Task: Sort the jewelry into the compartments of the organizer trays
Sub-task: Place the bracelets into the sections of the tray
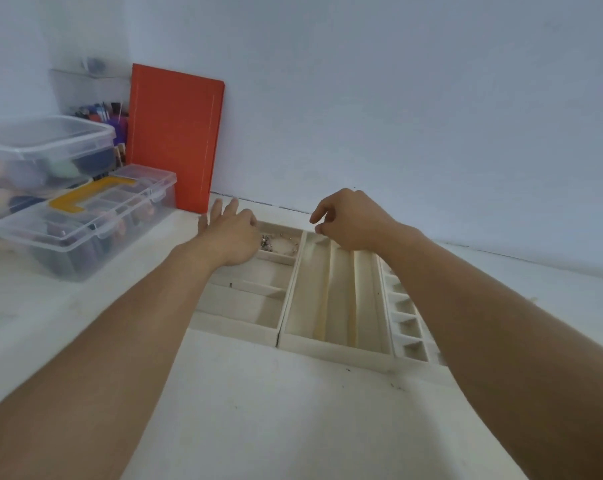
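here, on a white desk [258, 410] against a pale wall: three cream, felt-lined organizer trays side by side, touching. left tray [237, 329] has crosswise compartments; its far compartment holds a small heap of jewelry [280, 242], silvery beads and a pale chain, partly hidden by the left hand. middle tray [331, 351] has long lengthwise channels. right tray [409, 327] has a column of small square cells, largely covered by the right forearm. left hand [232, 235]: palm down over the far left corner of the left tray, fingers straight and spread, holding nothing that can be seen. right hand [350, 220]: raised above the far end of the middle tray, fingers loosely curled, thumb and forefinger drawn near each other; whether anything is pinched there cannot be told. at left of the desk: two clear plastic storage boxes, the nearer one [85, 226] with a yellow handle, the farther one [40, 157] lidded; behind them, an upright orange-red hardcover book [175, 133] leaning on the wall.
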